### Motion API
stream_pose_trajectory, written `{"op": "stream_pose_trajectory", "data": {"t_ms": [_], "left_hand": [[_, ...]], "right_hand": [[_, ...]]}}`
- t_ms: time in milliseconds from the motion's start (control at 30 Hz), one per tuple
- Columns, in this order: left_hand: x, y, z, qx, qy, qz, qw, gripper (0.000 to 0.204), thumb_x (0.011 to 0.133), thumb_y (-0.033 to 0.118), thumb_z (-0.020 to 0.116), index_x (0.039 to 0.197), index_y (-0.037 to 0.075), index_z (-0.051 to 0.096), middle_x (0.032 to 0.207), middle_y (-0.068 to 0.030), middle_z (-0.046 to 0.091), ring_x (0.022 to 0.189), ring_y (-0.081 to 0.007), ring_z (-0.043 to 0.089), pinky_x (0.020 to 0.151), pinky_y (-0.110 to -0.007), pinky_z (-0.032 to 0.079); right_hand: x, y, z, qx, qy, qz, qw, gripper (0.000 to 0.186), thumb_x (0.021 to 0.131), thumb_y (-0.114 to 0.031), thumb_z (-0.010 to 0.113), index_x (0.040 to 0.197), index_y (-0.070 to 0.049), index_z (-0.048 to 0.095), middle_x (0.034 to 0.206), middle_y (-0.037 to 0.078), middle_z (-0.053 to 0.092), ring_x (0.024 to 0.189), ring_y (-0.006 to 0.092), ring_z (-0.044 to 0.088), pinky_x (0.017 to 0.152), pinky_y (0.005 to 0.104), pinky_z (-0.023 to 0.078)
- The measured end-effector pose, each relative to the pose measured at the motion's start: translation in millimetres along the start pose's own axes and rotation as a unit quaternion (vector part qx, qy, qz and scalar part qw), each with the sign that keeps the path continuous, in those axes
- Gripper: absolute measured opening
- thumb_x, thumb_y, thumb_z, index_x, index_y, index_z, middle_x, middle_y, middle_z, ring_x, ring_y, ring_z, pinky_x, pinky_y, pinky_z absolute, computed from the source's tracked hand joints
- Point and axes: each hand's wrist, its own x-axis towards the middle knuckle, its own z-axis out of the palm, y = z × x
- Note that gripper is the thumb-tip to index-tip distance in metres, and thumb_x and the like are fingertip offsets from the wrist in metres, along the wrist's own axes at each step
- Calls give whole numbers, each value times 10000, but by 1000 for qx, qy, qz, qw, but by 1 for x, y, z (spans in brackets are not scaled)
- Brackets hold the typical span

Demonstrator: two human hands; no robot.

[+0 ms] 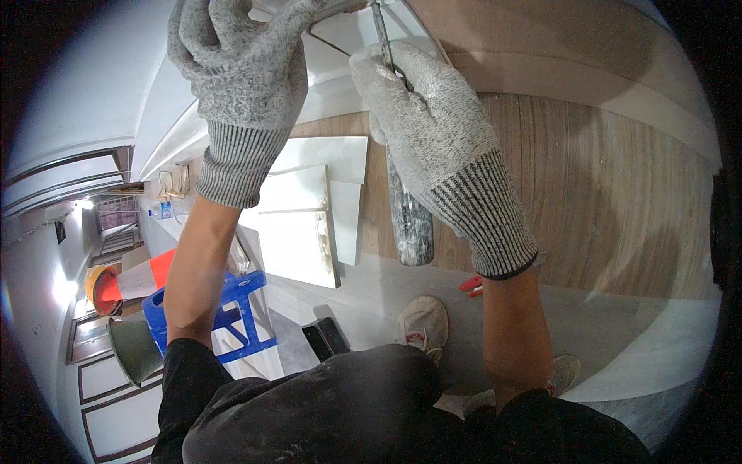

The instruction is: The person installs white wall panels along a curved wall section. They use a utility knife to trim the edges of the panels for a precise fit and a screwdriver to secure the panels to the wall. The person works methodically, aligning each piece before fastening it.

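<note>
My right hand (429, 116), in a grey knit glove with a dark-striped cuff, is closed around a hand tool (411, 232). Its thin metal shaft points up past my thumb, and a wide, dark, whitish-smeared part hangs below the palm. What lies at the shaft's upper end is cut off by the frame. To the left, my gloved left hand (243, 69) is raised with fingers apart, beside a white panelled surface (328, 58). Its fingertips partly leave the top edge, and I see nothing held in it.
White boards (294, 232) lie stacked against wood-grain panelling (556, 162). A red-handled item (471, 286) lies near my right forearm. Lower left are a blue plastic stool (255, 309), a black box (325, 339), a green bucket (133, 352) and an orange-and-white cone (143, 280). My shoe (423, 323) shows below.
</note>
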Motion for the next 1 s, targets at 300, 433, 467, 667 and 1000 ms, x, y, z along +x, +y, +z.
{"op": "stream_pose_trajectory", "data": {"t_ms": [300,433,467,667,1000], "left_hand": [[3,0,2,16,5,5,1000,718,804,-59,674,1394,337,573,1481,-177,491,1375,-410,442,1137,-546,351],[19,19,-19,-62,-29,-59,996,626,839,29,688,1390,296,557,1502,-183,477,1382,-410,441,1142,-561,343],[18,17,-21,-51,-46,-60,996,563,839,73,717,1345,292,604,1502,-177,475,1400,-402,405,1137,-563,330],[4,24,-20,-49,-87,-99,990,473,820,176,779,1249,354,690,1586,-137,347,1475,-354,299,1179,-564,257],[7,42,-10,-39,-22,-144,989,460,878,137,670,1308,261,564,1555,-197,433,1413,-402,423,1154,-582,328]], "right_hand": [[3,10,3,-10,41,-48,998,427,1057,-399,545,1211,-11,635,989,170,689,886,258,721,795,381,592],[-2,7,3,-56,59,-85,993,380,1067,-340,541,1220,-4,629,923,151,688,828,219,715,748,363,585],[-2,6,3,-41,58,-78,994,373,1070,-331,539,1223,-2,629,900,139,685,808,200,709,730,353,581],[-9,9,3,41,24,-54,997,336,1080,-265,524,1268,-4,619,797,59,626,709,117,630,640,293,535],[-22,7,-1,52,70,-40,995,251,1065,-223,558,1190,-29,656,718,-24,543,610,47,508,545,240,436]]}}
